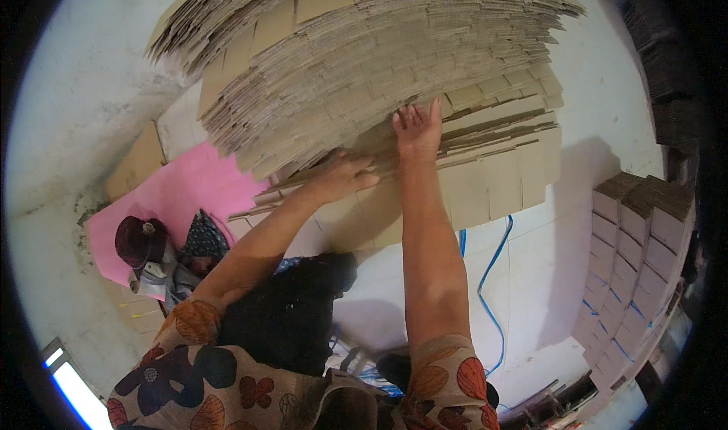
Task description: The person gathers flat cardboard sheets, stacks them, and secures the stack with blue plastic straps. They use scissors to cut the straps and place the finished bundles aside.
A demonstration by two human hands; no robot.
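A large pile of flat brown cardboard sheets (341,73) spreads before me in overlapping, fanned layers. Along its near side leans a row of cardboard pieces (485,183) with their top edges toward me. My left hand (341,178) rests on the upper edges of this near row, thumb and fingers apart. To its right, my right hand (418,130) is turned palm up against the pile's lower edge, fingers slightly bent and thumb spread. Nothing shows in its palm. Whether the left fingertips touch sheets in the gap is hard to see.
Pink sheeting (182,187) lies at the left, with a dark red cap (141,240) and cloth items on it. Blue strapping (494,278) trails over the pale floor. Tied stacks of cardboard (633,255) stand at the right. Black cloth (292,309) is close to my body.
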